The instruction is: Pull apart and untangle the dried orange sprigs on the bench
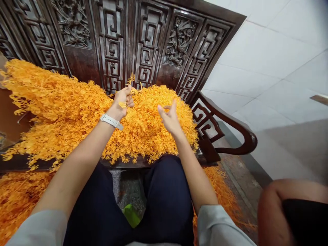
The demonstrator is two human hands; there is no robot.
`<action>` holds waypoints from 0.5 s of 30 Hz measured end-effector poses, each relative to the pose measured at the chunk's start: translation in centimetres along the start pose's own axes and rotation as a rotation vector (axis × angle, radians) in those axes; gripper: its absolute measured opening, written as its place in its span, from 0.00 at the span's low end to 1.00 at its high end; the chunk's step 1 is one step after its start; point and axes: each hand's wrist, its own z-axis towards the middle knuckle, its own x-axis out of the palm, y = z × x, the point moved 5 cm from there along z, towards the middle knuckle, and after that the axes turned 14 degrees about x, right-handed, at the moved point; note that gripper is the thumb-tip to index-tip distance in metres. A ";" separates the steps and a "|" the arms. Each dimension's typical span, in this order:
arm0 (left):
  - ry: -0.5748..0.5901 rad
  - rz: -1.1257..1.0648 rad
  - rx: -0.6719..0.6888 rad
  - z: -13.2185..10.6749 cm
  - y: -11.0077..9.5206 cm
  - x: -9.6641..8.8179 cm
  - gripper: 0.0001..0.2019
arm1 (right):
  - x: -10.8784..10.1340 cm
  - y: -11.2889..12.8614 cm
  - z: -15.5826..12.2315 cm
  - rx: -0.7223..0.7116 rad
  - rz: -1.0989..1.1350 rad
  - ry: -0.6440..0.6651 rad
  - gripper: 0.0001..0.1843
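A large heap of yellow-orange artificial flower sprigs (151,130) covers the seat of a dark carved wooden bench. Above the heap, my left hand (123,100) is closed around a small yellow sprig (131,79), whose tip sticks up past the fingers. A white watch band circles the left wrist. To the right, my right hand (169,118) hovers over the pile with its fingers apart and nothing visible between them.
The carved bench back (176,41) rises behind the heap, and a curved armrest (241,136) closes its right end. More orange sprigs (20,201) lie below the seat on both sides. Another person's bent limb (279,205) shows at the lower right.
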 end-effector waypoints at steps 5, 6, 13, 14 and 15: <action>0.102 -0.128 -0.169 -1.8 1.3 3.0 0.19 | 3.6 -0.4 -0.8 0.083 0.313 0.314 0.40; 0.105 -0.124 -0.178 -2.0 1.5 3.3 0.19 | 3.9 -0.2 -1.1 0.079 0.379 0.308 0.36; -0.077 0.010 -0.057 -1.8 1.2 2.4 0.18 | 5.9 2.5 -5.4 0.275 0.593 0.814 0.18; -0.099 0.027 -0.041 -1.7 1.1 2.3 0.19 | 6.2 2.9 -6.3 0.344 0.604 0.938 0.19; -0.112 0.038 -0.021 -1.6 1.0 2.4 0.19 | 6.5 3.3 -7.1 0.409 0.627 1.038 0.20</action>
